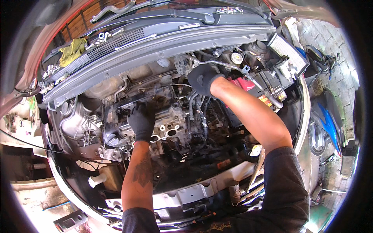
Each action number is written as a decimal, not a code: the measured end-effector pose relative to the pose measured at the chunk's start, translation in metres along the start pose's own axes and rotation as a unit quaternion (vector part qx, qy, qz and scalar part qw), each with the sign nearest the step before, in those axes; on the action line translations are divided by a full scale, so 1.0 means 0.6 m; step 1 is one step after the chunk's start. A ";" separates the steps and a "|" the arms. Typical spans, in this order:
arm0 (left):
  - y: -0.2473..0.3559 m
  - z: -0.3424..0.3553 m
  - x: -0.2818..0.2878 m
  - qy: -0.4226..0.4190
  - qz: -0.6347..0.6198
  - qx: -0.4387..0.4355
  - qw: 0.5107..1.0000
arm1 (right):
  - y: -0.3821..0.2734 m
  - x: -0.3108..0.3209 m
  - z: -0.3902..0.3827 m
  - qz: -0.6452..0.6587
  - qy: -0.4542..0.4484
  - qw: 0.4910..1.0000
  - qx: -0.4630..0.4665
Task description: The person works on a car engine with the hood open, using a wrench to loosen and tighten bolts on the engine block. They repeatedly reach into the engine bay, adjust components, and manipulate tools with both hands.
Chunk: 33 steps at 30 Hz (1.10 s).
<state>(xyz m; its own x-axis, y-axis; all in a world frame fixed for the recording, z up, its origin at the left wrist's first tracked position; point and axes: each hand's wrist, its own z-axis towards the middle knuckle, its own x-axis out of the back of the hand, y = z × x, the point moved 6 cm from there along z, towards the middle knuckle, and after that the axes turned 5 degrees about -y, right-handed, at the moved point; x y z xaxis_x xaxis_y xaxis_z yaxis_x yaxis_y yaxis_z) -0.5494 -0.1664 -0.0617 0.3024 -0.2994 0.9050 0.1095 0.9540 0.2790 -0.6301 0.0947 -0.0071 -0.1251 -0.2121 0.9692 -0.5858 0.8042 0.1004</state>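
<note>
We rest our gloved left hand (140, 119) on the engine (176, 113), left of centre, and hold our curled right hand (203, 79) beside the red cover (241, 83); we cannot tell whether either hand's fingers clamp anything. We judge light pressure best, clear of the open oval ports (171, 133); the cowl panel (171, 48) crowds the far side, while the near looks roomier.

Black-gloved hands (141, 120) (203, 79), grey engine (178, 113), yellow cloth (72, 52)

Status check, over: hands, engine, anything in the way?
Left hand gloved, at the engine top. Right hand gloved, near the metal pipe; both grips unclear. Wiring bundle crowds the space beside the engine.
</note>
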 end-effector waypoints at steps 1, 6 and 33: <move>-0.005 -0.001 0.000 0.000 -0.005 0.004 1.000 | -0.009 -0.003 0.013 -0.013 -0.013 1.000 0.010; -0.001 -0.002 0.000 0.002 -0.006 -0.010 1.000 | -0.006 -0.033 0.062 0.020 -0.047 0.998 0.039; -0.011 -0.003 -0.013 0.008 0.032 -0.057 0.998 | 0.027 -0.241 0.143 0.529 0.313 0.773 -0.157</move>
<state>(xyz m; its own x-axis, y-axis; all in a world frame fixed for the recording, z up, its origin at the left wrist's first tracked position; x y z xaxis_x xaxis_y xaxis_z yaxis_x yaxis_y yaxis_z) -0.5508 -0.1707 -0.0712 0.3274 -0.2396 0.9140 0.1971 0.9633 0.1820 -0.6902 0.0911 -0.1648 0.0683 0.8881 0.4546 -0.1849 0.4591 -0.8689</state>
